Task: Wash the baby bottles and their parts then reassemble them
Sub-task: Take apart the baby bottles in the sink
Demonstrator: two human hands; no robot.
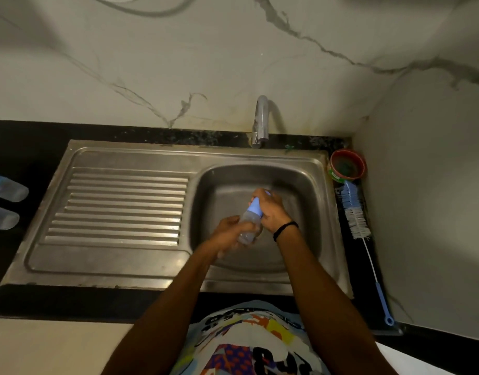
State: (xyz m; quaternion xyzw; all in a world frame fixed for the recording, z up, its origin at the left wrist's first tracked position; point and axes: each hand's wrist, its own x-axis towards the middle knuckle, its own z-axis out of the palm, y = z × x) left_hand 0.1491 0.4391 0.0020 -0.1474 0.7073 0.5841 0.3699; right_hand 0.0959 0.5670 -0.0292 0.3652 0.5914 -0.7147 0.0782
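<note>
Over the sink basin (300,190) I hold a clear baby bottle (248,228) with a blue cap (255,207). My left hand (227,234) wraps the clear body from below. My right hand (270,209) grips the blue cap end at the top. The bottle is tilted, cap pointing away from me. Two more clear baby bottles lie on the black counter at the far left, one (10,189) behind the other (3,216). A blue and white bottle brush (354,215) lies on the counter to the right of the sink.
A chrome tap (261,123) stands behind the basin; I see no water running. The ribbed steel drainboard (124,204) is to the left of the basin. A red bowl (347,165) sits in the back right corner. Marble walls close the back and right side.
</note>
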